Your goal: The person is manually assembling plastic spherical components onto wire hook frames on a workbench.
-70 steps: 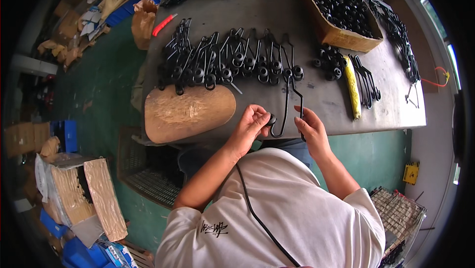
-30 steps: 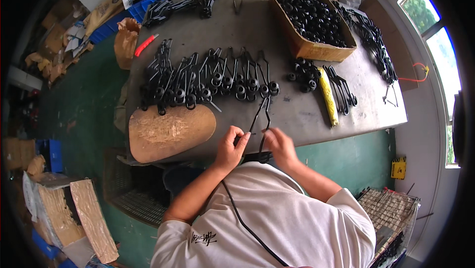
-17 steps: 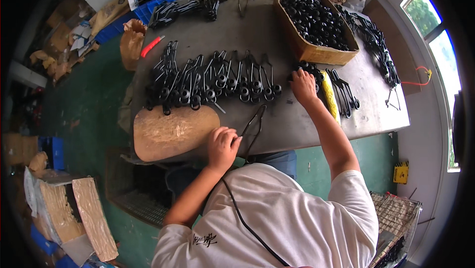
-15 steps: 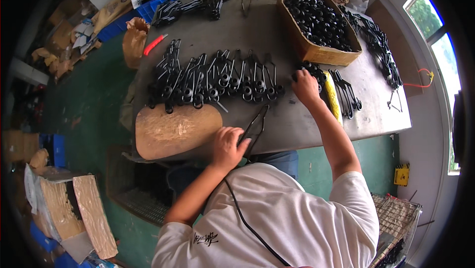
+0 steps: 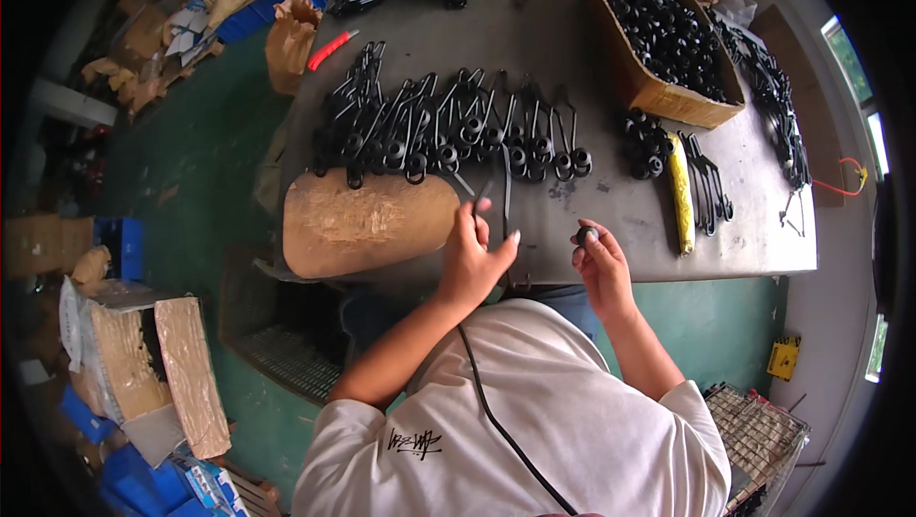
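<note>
My left hand (image 5: pixel 474 258) is closed around a dark bent metal rod (image 5: pixel 506 185), which points up and away over the near part of the table; its lower end is partly hidden by the hand. Between the thumb and fingertips of my right hand (image 5: pixel 605 269) is a small black ball (image 5: pixel 586 236), just right of the rod and apart from it. Several black bent rods with ball ends (image 5: pixel 444 140) lie in a row beyond my left hand. A small pile of black balls (image 5: pixel 646 147) lies farther right.
A cardboard box of black balls (image 5: pixel 663 35) stands at the far right. Beside the small pile are a yellow wrapped strip (image 5: pixel 681 197) and several rods (image 5: pixel 708 188). A worn brown board (image 5: pixel 367 226) covers the near left corner; a red-handled cutter (image 5: pixel 330 51) lies beyond.
My right hand has come back from the small pile toward me with a black ball. My left hand has moved slightly up and right with the rod. The view has shifted.
</note>
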